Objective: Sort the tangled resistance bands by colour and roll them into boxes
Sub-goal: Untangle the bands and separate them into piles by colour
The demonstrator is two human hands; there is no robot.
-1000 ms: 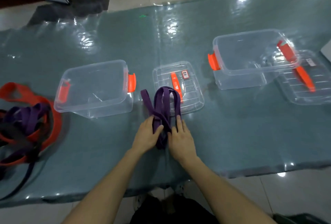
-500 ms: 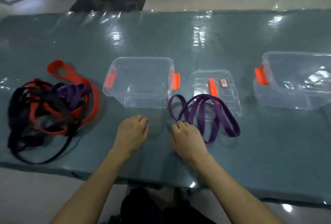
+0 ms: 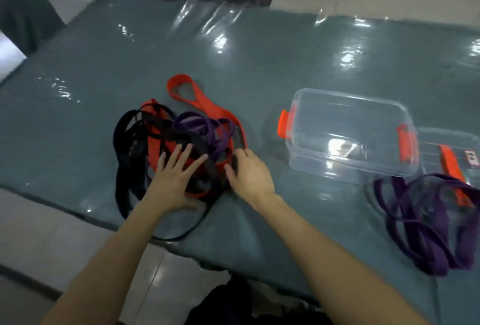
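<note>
**Both Hands Meet at the Knot of Bands**

A person's left-hand grip (image 3: 172,176) lies flat on the tangle (image 3: 181,143) of resistance bands. Its fingers are straight and spread, palm down, closed on nothing. The right-hand grip (image 3: 249,174), just beside it to the right, is curled at the tangle's right edge. Thumb and forefinger are clamped on a dark strand there, and blur hides which band that strand belongs to.

To the left of the left-hand grip, a black band (image 3: 122,140) loops outward and trails back toward the near edge of the bench (image 3: 259,52), passing beneath that wrist. An orange band (image 3: 181,88) runs away from both grips to the tangle's far side, where its end forms an open loop. A purple band (image 3: 205,127) is wound into the heap just beyond the right-hand grip's fingers.

To the right of the right-hand grip, apart from it, a clear box (image 3: 348,96) stands upright and open, with orange latches (image 3: 283,123) at its two ends. Further right, a clear lid (image 3: 446,143) lies flat just beside the box. A loose bundle of purple bands (image 3: 428,220) sprawls well apart from the right-hand grip, partly over the lid's near edge. The grey-green bench carries everything under a glossy clear sheet (image 3: 220,39).
</note>
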